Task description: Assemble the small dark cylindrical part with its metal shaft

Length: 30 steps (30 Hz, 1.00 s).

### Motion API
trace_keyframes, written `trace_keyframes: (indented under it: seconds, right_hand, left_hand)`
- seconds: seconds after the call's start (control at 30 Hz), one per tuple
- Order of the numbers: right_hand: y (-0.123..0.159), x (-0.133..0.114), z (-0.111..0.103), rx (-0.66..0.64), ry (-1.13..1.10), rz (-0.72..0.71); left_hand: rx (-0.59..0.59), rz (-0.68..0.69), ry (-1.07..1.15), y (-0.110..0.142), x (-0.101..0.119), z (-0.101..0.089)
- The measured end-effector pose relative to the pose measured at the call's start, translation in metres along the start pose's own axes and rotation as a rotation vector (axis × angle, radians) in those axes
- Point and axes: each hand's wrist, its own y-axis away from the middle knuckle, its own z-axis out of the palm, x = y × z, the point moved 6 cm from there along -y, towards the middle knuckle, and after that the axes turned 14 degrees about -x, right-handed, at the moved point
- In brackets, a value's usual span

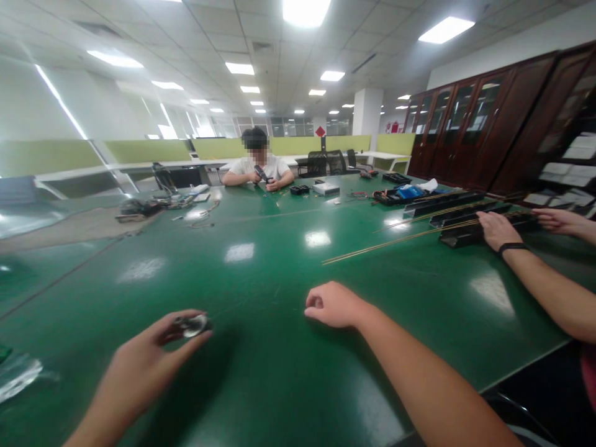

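Observation:
My left hand, at the lower left above the green table, is closed round a small dark round piece with a shiny face. Thumb and fingers pinch it by its sides; its exact kind cannot be made out. Nearer the middle, my right hand is low over the tabletop with its fingers curled in toward the thumb. Whatever may be inside those fingers is hidden.
The green table carries thin brass-coloured rods lying across black channels. At right, a co-worker's hands touch the rods. Across the table another person holds a dark tool. Clear plastic lies far left.

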Motion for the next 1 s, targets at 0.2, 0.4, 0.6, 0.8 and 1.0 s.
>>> trace_keyframes:
  seconds: [0.2, 0.4, 0.6, 0.8, 1.0]
  right_hand:
    - [-0.003, -0.002, 0.002, 0.057, -0.048, -0.142]
    - [-0.003, -0.011, 0.012, 0.004, -0.058, -0.194]
    - [-0.001, -0.018, 0.02, -0.039, -0.154, -0.226]
    - [0.0, -0.018, 0.018, -0.042, -0.119, -0.181]
    - [0.003, -0.023, 0.015, -0.035, -0.14, -0.205]
  left_hand:
    - [-0.293, 0.356, 0.243, -0.053, 0.093, 0.107]
    - [-0.367, 0.446, 0.309, -0.035, 0.096, 0.125]
    - [-0.227, 0.559, 0.261, -0.03, 0.093, 0.107]
    - [-0.204, 0.585, 0.233, -0.032, 0.091, 0.11]
    - [-0.201, 0.492, 0.198, -0.036, 0.084, 0.114]
